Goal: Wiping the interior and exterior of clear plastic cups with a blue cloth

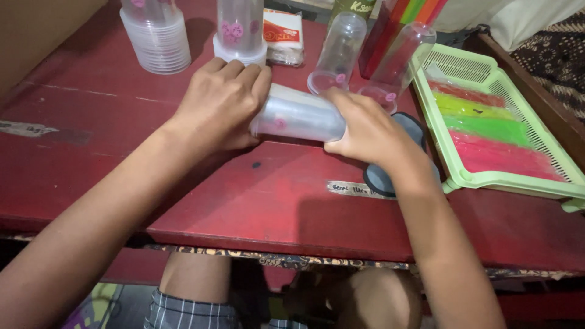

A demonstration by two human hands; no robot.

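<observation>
Both hands close on a clear plastic cup [298, 114] that lies on its side near the middle of the red table [244, 201]. The left hand [222, 100] wraps its fingers over the cup's end at about nine o'clock, and the right hand [368, 131] grips the other end at three o'clock, fingers curled round the wall, so each hand is closed on the same cup. A small pink mark shows through its side. Under the right wrist sits a dark round disc [390, 176], partly hidden. At eleven o'clock from the hands stands a stack of clear lids [159, 45], and at twelve o'clock an upside-down stack of cups [240, 30] just beside a small white and orange packet [284, 33]. At one o'clock two more clear cups [336, 55] lean mouth-down toward the table. At three o'clock a pale green basket tray [487, 67] holds flat strips of red, green and pink.
</observation>
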